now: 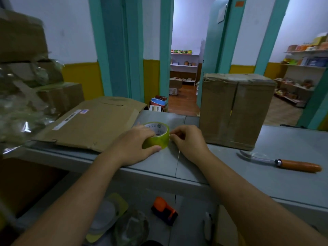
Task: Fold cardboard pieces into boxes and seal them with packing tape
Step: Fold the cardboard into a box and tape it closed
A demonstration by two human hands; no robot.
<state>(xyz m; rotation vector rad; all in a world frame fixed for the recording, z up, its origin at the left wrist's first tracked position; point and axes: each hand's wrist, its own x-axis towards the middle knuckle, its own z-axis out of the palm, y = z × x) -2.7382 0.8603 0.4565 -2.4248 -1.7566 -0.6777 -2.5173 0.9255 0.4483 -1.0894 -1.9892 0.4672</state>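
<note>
You have one tape roll [158, 137] lying flat on the grey counter [266, 174]. Your left hand [136, 144] grips the roll, thumb in front and fingers over its top. Your right hand [188, 141] has its curled fingertips pinching at the roll's right side. Left of the roll lies one flattened cardboard piece [95, 123]. Right of the roll stands one closed box [234, 110], with one orange-handled tool [284, 163] further right. Below the roll sits one orange dispenser [164, 210].

Left hand [136, 144] & right hand [188, 141]: both bare, thumbnail on left trimmed short. Left forearm [85, 189] & right forearm [248, 189] bare too, wrist thru to near edge of frame. Arms slim, smooth, approx. same build each side.
</note>
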